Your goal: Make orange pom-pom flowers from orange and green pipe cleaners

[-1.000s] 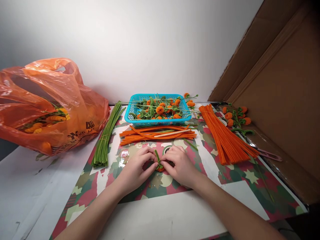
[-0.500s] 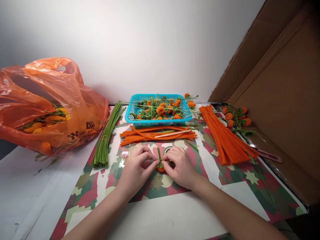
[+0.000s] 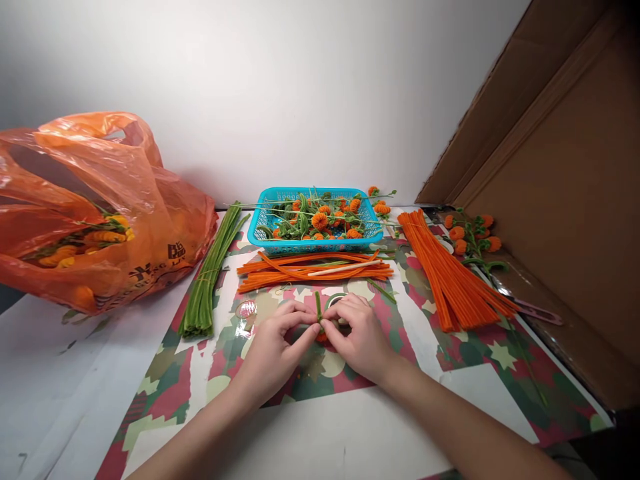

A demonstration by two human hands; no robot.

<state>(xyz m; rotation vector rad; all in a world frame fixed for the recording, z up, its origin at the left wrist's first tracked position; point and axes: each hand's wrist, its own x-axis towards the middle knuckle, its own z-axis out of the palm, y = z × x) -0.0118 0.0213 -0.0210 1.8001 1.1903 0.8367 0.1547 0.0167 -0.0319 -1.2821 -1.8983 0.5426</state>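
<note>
Plain white wall (image 3: pixel 300 87) rises beyond the hands, above a work surface covered by a glossy red, green and cream patterned sheet (image 3: pixel 503 353). Between the fingertips of both hands is a small fuzzy piece with an upright green stem (image 3: pixel 319 303), its orange head mostly hidden behind the fingers. The left hand (image 3: pixel 277 340) and the right hand (image 3: pixel 357 337) each have thumb and forefinger closed in a narrow pinch at the stem's base.

The step in hand looks like fastening or shaping the green part on the head; the next move seems to call for a steady hold on one side and small, careful fingertip adjustments on the other.

Straight beyond the hands lie loose fuzzy orange stems (image 3: pixel 270 269), then a turquoise plastic mesh basket (image 3: pixel 290 245) of similar orange-and-green pieces.

Well left of the left hand, a translucent orange plastic bag (image 3: pixel 185 220) bears dark printing (image 3: pixel 176 252): blocky characters and a creased line of capitals seemingly ending in "LIN". The rest is unreadable, and no other label is legible.
</note>
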